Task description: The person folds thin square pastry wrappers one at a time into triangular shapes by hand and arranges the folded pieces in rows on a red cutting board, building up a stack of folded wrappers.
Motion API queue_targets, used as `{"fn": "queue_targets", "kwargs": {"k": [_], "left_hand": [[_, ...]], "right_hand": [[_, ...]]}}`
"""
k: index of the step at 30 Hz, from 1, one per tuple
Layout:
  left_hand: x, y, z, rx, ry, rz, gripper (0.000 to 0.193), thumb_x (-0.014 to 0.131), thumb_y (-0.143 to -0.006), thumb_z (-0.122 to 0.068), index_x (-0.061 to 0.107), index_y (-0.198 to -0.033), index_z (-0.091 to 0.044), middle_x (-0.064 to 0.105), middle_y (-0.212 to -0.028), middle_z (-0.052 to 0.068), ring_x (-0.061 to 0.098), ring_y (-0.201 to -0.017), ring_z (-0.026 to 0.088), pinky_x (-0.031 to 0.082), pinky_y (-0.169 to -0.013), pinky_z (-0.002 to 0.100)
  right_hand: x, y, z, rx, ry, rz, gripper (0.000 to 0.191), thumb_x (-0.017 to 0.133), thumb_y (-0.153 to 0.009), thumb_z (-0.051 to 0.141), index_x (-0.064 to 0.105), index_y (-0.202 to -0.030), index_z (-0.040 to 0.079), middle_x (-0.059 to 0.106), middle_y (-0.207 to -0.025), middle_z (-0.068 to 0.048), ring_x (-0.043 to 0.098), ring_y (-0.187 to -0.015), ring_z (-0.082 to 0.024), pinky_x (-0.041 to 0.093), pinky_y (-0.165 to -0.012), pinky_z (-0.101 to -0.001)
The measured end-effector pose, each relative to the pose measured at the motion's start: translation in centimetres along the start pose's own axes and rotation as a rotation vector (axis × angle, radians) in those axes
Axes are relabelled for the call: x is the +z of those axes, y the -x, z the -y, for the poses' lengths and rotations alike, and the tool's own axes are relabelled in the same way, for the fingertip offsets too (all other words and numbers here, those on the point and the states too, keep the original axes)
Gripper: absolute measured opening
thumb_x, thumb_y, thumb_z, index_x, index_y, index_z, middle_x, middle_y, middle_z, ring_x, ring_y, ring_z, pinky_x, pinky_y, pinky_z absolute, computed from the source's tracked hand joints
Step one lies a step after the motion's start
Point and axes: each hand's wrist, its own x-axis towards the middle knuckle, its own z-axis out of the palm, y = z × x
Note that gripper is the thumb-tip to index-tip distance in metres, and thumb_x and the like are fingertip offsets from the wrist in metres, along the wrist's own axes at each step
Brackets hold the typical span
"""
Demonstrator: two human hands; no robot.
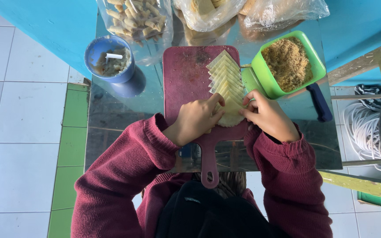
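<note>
A dark red cutting board (186, 79) lies on a shiny metal table (111, 110). A row of overlapping pale yellow wrapper sheets (226, 77) runs down its right side. My left hand (195, 119) and my right hand (267, 115) both rest their fingertips on the nearest wrapper sheet (231, 115) at the board's near end, pinching it from either side. Both arms wear maroon knitted sleeves.
A green tub of brown crumbs (287, 61) stands right of the board, a dark blue handle (319, 102) beside it. A blue cup (110, 59) with paste sits at the left. Clear bags of rolled pieces (134, 20) lie at the back. White rope (369, 128) coils at right.
</note>
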Motion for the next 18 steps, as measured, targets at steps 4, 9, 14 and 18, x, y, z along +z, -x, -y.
{"fn": "queue_targets", "kwargs": {"k": [4, 9, 14, 18], "left_hand": [[-0.4, 0.1, -0.2, -0.046, -0.035, 0.014, 0.022, 0.061, -0.099, -0.034, 0.06, -0.111, -0.016, 0.071, -0.066, -0.004, 0.07, -0.051, 0.016, 0.054, -0.049, 0.033], [-1.0, -0.3, 1.0, -0.333, 0.069, 0.061, 0.029, 0.058, -0.102, -0.041, 0.061, -0.11, -0.013, 0.073, -0.066, 0.006, 0.074, -0.058, 0.017, 0.06, -0.059, 0.031], [-2.0, -1.9, 3.5, -0.291, 1.056, 0.124, 0.034, 0.055, -0.103, -0.032, 0.058, -0.124, -0.006, 0.073, -0.107, 0.014, 0.076, -0.095, 0.02, 0.063, -0.075, 0.034], [-0.8, -2.0, 3.4, -0.368, 1.465, 0.212, 0.038, 0.055, -0.104, -0.028, 0.053, -0.135, -0.006, 0.062, -0.12, 0.012, 0.068, -0.102, 0.021, 0.06, -0.077, 0.034]], "right_hand": [[0.0, -0.1, 0.0, -0.026, 0.075, -0.018, 0.028, 0.073, -0.092, 0.016, 0.053, -0.107, 0.003, 0.064, -0.069, -0.005, 0.056, -0.062, -0.011, 0.046, -0.058, -0.0303], [0.1, -0.1, 0.6, -0.151, 0.208, -0.186, 0.038, 0.08, -0.087, 0.016, 0.053, -0.111, 0.003, 0.06, -0.074, -0.009, 0.056, -0.063, -0.014, 0.046, -0.057, -0.0304], [1.3, 0.1, 2.1, -0.514, 0.159, -0.293, 0.026, 0.074, -0.098, 0.007, 0.057, -0.118, 0.004, 0.067, -0.093, -0.006, 0.065, -0.081, -0.015, 0.054, -0.072, -0.0283], [3.0, 0.4, 2.9, -0.634, -0.045, -0.131, 0.052, 0.075, -0.093, 0.007, 0.044, -0.134, -0.002, 0.064, -0.116, -0.012, 0.068, -0.102, -0.018, 0.055, -0.09, -0.0276]]}}
